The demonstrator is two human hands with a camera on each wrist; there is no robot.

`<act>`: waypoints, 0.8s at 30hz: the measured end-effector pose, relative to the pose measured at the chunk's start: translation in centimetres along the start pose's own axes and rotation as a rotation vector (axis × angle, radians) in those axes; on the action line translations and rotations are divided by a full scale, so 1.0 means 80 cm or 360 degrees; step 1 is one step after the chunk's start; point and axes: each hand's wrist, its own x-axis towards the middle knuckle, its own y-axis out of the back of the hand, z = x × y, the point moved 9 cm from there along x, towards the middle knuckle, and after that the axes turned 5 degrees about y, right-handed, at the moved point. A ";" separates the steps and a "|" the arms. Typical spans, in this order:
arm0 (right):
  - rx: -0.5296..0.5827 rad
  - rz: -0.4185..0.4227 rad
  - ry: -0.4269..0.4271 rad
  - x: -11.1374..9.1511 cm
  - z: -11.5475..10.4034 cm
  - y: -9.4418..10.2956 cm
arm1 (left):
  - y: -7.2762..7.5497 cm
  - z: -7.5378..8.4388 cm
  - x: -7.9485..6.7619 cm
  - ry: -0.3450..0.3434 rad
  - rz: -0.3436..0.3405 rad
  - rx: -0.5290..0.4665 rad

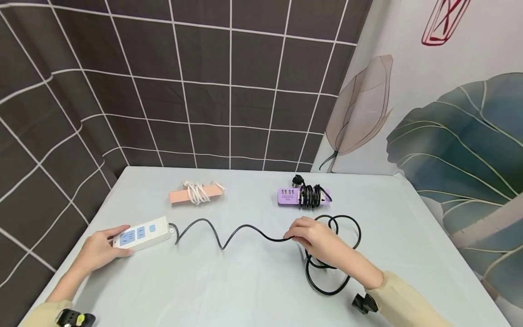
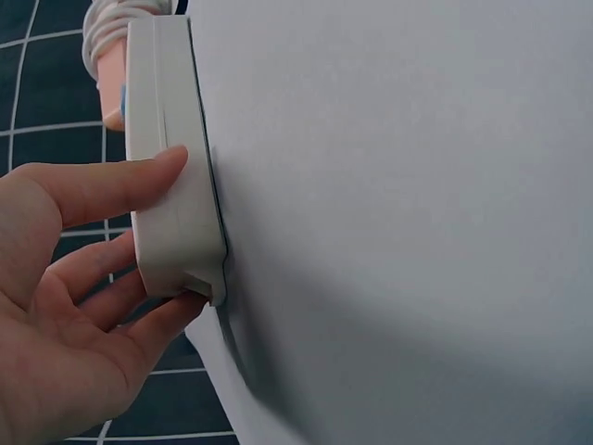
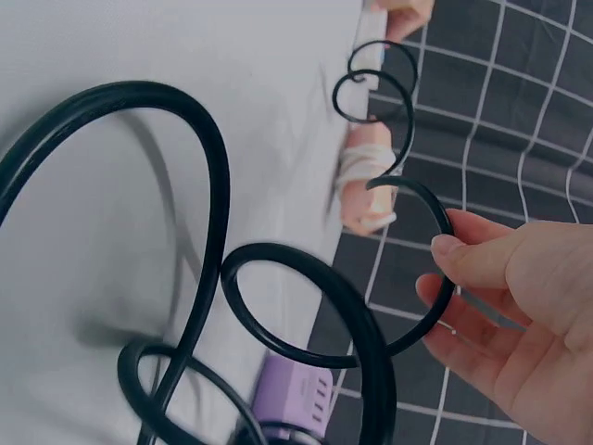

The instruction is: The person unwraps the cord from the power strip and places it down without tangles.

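Observation:
A white power strip (image 1: 149, 234) with blue socket faces lies tilted at the table's left side. My left hand (image 1: 98, 249) grips its outer end, thumb along one long side and fingers around the other; the thumb (image 2: 171, 171) shows on the strip's side wall (image 2: 171, 222) in the left wrist view. From its other end a black cord (image 1: 245, 225) runs in waves across to the right. My right hand (image 1: 316, 238) pinches that cord between thumb and fingertips. Beyond the pinch the cord falls into loose loops (image 1: 308, 272), partly hidden under the right forearm.
At the back left lies a pink power strip (image 1: 178, 196) wrapped in its white cord (image 1: 198, 193). A purple power strip (image 1: 288, 196) sits at the back right, its black cord (image 1: 310, 196) wound round it and a plug (image 1: 297, 180) behind. A dark tiled-pattern curtain (image 1: 208, 104) borders the white table (image 1: 196, 286).

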 end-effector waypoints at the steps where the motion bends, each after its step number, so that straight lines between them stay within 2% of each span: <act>1: 0.0004 -0.0018 0.0013 0.002 -0.002 -0.003 | 0.002 -0.002 0.000 0.0003 0.0003 0.0005; 5: -0.0003 -0.0066 0.0064 0.013 -0.012 -0.016 | 0.008 -0.013 0.002 0.0031 0.0002 0.0039; 12: -0.0016 -0.0137 0.0058 0.020 -0.020 -0.030 | 0.016 -0.027 0.005 0.0107 -0.0036 0.0103; 18: -0.0017 -0.0214 0.0115 0.019 -0.031 -0.043 | 0.020 -0.033 0.004 0.0159 -0.0057 0.0123; 24: -0.0008 -0.0245 0.0153 0.017 -0.039 -0.049 | 0.021 -0.034 0.004 0.0163 -0.0096 0.0139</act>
